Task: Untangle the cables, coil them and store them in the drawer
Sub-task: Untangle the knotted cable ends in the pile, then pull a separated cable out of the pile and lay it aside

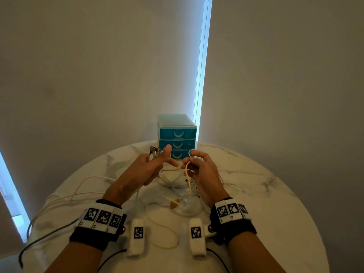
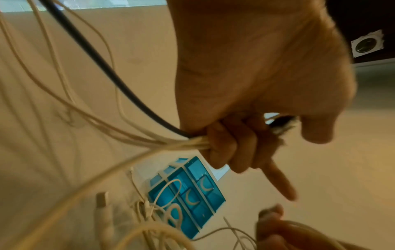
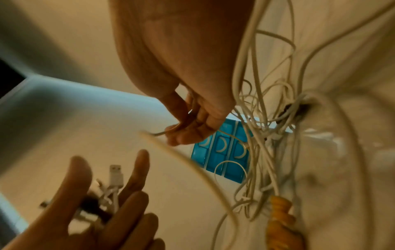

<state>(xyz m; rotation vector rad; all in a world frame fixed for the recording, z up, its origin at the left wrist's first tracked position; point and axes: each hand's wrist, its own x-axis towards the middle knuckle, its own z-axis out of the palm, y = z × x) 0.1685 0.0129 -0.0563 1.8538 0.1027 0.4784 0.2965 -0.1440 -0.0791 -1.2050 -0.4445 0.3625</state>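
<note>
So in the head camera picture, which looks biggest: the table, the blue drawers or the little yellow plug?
1. Table
2. Blue drawers
3. Yellow plug

The drawers stand farther from the camera, yet still look bigger than the plug.

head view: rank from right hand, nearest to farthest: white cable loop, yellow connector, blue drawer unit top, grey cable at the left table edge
1. white cable loop: pinched in the right hand itself.
2. yellow connector: on the table, just below and left of that hand.
3. blue drawer unit top: behind and above the hand.
4. grey cable: far left table edge, past the left wrist.
</note>
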